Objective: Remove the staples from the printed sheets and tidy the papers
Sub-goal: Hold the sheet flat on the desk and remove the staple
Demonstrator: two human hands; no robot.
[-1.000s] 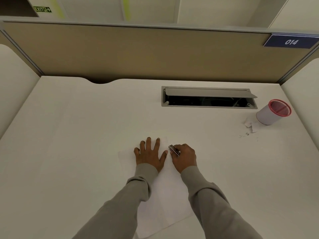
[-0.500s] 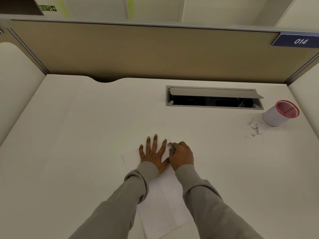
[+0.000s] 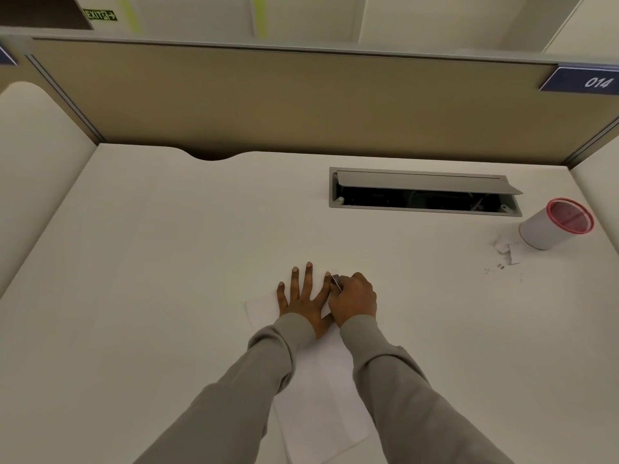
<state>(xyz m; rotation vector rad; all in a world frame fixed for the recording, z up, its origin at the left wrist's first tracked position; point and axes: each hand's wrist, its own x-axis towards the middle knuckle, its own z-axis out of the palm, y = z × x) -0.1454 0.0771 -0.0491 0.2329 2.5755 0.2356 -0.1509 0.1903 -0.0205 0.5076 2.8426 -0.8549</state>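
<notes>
Left hand (image 3: 303,298) flat on sheets (image 3: 321,406) — right hand (image 3: 355,301) grips tool (image 3: 336,282).

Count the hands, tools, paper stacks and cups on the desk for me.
Hands: 2 (left hand flat on the paper stack, right hand gripping the metal tool)
Metal tools: 1
Paper stacks: 1
Cups: 1 (red-rimmed cup)
Total: 5

light: soft, even, overhead perhaps | shadows: faint | edges: wide-angle bowed | focus: slightly soft
</notes>
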